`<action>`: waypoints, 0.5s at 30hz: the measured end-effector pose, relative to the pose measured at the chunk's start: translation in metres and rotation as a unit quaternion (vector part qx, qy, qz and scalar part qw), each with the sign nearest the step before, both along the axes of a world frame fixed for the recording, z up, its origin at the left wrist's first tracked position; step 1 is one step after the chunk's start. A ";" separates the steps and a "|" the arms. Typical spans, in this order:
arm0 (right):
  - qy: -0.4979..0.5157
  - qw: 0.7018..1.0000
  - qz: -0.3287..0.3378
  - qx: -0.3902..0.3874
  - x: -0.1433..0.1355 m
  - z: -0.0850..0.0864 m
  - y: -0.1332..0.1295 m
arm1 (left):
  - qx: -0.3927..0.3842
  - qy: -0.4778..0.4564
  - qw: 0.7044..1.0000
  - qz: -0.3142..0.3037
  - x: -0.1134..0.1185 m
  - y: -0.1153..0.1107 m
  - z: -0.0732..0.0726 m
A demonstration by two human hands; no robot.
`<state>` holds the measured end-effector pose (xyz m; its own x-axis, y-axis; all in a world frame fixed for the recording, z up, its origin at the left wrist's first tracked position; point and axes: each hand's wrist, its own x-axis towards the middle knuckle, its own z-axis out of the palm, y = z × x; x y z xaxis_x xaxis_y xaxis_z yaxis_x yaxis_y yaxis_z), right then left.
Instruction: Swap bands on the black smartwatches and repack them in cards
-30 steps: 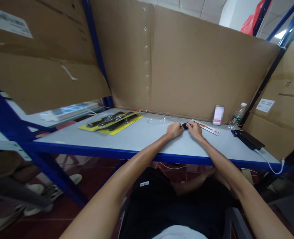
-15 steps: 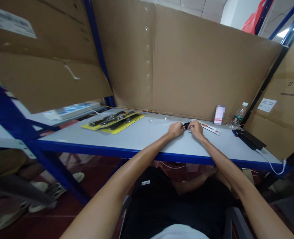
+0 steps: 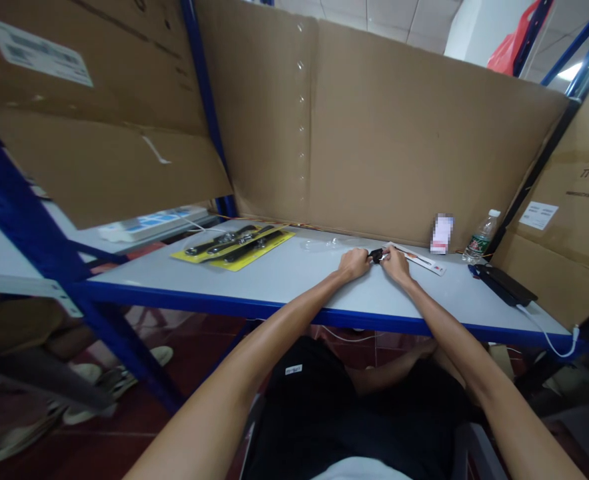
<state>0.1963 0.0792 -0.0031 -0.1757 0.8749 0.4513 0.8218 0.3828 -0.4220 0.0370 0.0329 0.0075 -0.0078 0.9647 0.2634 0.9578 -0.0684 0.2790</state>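
My left hand point(image 3: 355, 264) is closed around one end of a small black object point(image 3: 376, 255) above the table. The fingers of my right hand point(image 3: 396, 264) pinch at the object's other side, where something small and pale shows. What exactly the object is cannot be made out. Just behind my right hand lies a long white card point(image 3: 422, 261) with a dark, slim item pictured or mounted on it. A clear plastic piece point(image 3: 319, 245) rests on the table to the left of my hands.
On the white table point(image 3: 274, 287), yellow-backed packs point(image 3: 234, 257) with black tools lie at the left. A blurred upright item point(image 3: 441, 233), a bottle point(image 3: 480, 237) and a black device point(image 3: 504, 284) with a white cable are at the right. Cardboard point(image 3: 374, 133) stands behind.
The view has shifted slightly, so everything sits a little farther right. My right hand's fingers have moved slightly off the black object, and more of it shows between my hands.
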 end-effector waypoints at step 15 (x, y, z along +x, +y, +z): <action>-0.081 0.996 -0.030 -0.011 0.011 0.011 -0.007 | 0.012 -0.028 0.999 0.040 0.000 -0.005 0.004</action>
<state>0.2075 0.0722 0.0081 -0.1918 0.8953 0.4020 0.9009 0.3231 -0.2899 0.0366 0.0284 0.0118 -0.1002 0.9540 0.2826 0.9438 0.0012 0.3306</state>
